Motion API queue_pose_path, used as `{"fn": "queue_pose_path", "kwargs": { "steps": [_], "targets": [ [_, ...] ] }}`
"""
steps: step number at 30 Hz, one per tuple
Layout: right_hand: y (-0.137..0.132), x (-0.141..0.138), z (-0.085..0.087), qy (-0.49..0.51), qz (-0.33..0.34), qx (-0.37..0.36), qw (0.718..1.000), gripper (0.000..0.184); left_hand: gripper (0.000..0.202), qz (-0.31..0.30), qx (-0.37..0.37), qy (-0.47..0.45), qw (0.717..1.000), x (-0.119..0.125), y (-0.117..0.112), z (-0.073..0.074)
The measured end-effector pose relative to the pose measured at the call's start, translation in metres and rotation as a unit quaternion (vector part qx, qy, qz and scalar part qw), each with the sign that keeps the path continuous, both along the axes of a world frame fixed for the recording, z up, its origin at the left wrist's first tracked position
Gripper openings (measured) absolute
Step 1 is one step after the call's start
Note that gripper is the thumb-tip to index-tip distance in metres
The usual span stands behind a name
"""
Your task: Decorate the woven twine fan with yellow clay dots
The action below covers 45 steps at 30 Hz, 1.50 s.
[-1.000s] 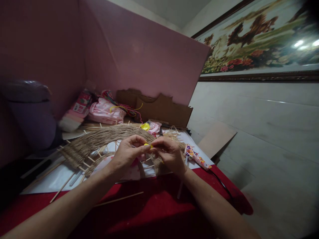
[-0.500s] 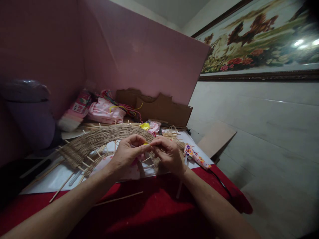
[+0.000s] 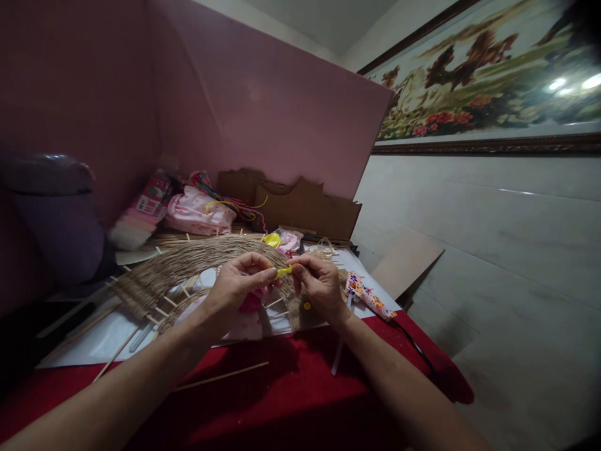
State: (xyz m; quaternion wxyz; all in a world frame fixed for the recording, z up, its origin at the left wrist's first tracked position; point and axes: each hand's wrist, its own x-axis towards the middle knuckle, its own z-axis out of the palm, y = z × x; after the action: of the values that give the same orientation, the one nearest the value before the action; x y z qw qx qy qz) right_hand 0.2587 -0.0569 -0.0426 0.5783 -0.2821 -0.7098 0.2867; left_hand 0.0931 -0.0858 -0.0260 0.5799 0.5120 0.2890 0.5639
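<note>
Between my two hands, above the woven work, a short yellow strip (image 3: pixel 283 272) is stretched; its exact kind is hard to make out. My left hand (image 3: pixel 237 285) pinches its left end between thumb and fingers. At the other end, my right hand (image 3: pixel 319 285) has thumb and forefinger closed on it. A small yellow round spot (image 3: pixel 307 305) shows just under my right hand. Behind and beneath both hands lies an arched brown twine weaving (image 3: pixel 188 260) on thin wooden sticks. Some pink cloth (image 3: pixel 251 304) shows below my left hand, partly covered by it.
A glue gun with a flowered cover (image 3: pixel 369 294) lies to the right, its cord trailing over the red cloth (image 3: pixel 300 376). Torn cardboard (image 3: pixel 307 203), a pink bundle (image 3: pixel 201 210) and a small yellow-and-pink packet (image 3: pixel 282 239) stand behind. A purple bin (image 3: pixel 61 219) is at left.
My hands have drawn slightly apart, and more of the yellow strip shows between them. The yellow spot below my right hand has come into view.
</note>
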Motion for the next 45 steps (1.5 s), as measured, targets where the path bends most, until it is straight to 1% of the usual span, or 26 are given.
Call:
{"fn": "queue_pose_path", "kwargs": {
  "steps": [4,8,11,15,18,21,23,25,27,29,32,37,42,45],
  "targets": [
    [-0.003,-0.002,-0.001,-0.024,0.013,0.021,0.999,0.015,0.025,0.005,0.002,0.019,1.0,0.001,0.002,-0.001],
    [-0.003,0.0,-0.002,-0.066,0.048,0.029,0.996,0.025,0.026,0.018,-0.004,0.022,1.0,0.001,0.002,-0.001],
    [-0.003,0.002,-0.002,-0.073,0.059,0.035,0.995,0.023,0.027,0.022,-0.003,0.024,0.999,0.001,0.002,-0.001],
    [-0.004,0.001,-0.002,-0.066,0.047,0.014,0.997,0.015,0.026,0.027,-0.003,0.038,0.999,0.001,0.0,0.001],
    [-0.005,-0.002,-0.003,-0.063,0.048,-0.011,0.997,0.016,0.025,0.028,-0.005,0.04,0.999,0.002,-0.002,0.002],
    [-0.002,-0.002,-0.004,-0.016,0.012,-0.046,0.999,0.02,0.025,0.021,-0.003,0.026,0.999,0.002,-0.002,0.002],
    [0.003,0.0,-0.003,0.047,-0.022,-0.08,0.995,0.024,0.024,0.021,0.0,0.009,1.0,0.002,-0.002,0.002],
    [0.009,0.003,-0.001,0.104,-0.027,-0.116,0.987,0.028,0.023,0.025,0.005,-0.011,1.0,0.001,-0.002,0.002],
    [0.013,0.006,0.001,0.137,0.006,-0.146,0.98,0.029,0.022,0.026,0.008,-0.02,0.999,0.001,-0.002,0.002],
    [0.014,0.007,0.002,0.153,0.057,-0.167,0.972,0.025,0.021,0.026,0.008,-0.014,1.0,0.002,-0.002,0.002],
    [0.013,0.006,0.004,0.174,0.109,-0.179,0.962,0.022,0.021,0.03,0.003,-0.01,1.0,0.002,-0.002,0.001],
    [0.012,0.007,0.003,0.175,0.138,-0.189,0.956,0.023,0.022,0.025,0.001,-0.01,1.0,0.001,-0.002,0.001],
    [0.014,0.009,0.001,0.16,0.111,-0.201,0.96,0.024,0.021,0.026,0.001,-0.009,1.0,0.002,-0.002,0.001],
    [0.014,0.01,0.003,0.176,0.127,-0.208,0.954,0.029,0.021,0.029,0.002,-0.004,1.0,0.002,-0.002,0.0]
  ]
}}
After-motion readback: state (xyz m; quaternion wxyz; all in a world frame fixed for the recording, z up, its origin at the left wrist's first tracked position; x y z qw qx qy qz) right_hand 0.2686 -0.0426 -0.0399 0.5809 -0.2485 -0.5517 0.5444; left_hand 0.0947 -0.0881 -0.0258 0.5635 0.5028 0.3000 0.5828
